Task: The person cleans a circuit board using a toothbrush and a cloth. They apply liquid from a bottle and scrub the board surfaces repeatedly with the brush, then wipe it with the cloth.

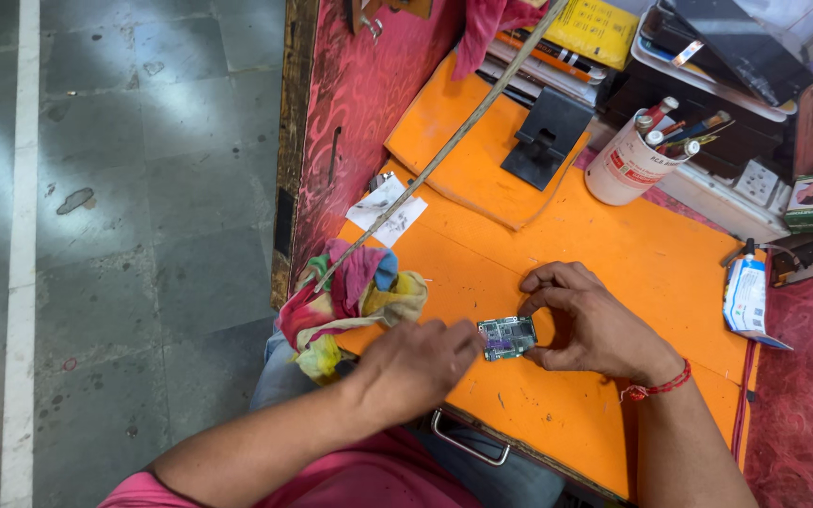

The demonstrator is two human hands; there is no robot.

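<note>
While both hands are down on the orange counter (613, 245), one small green circuit board (507, 337) sits between them, lying flat near the counter's front edge. Its long axis runs pretty much left to right across the view, tilted just slightly, with a purple patch at its lower left corner.

Left hand (416, 362) comes in from the lower left, fingers curled, fingertips touching the board's left end. Right hand (590, 325) is on the other side, thumb and forefinger arched over and pinching the right end, so the board is held from both short ends. Can't tell if it's lifted off the surface or resting on it.

Other stuff: one multicoloured rag (350, 301) bunched at the counter's left edge, just beside the left hand, one white tub (625, 162) stuffed with several tools at the back, one black stand (548, 136) next to it, and one white-and-blue tube (747, 296) well off to the right. One metal drawer handle (468, 442) shows below the front edge.
</note>
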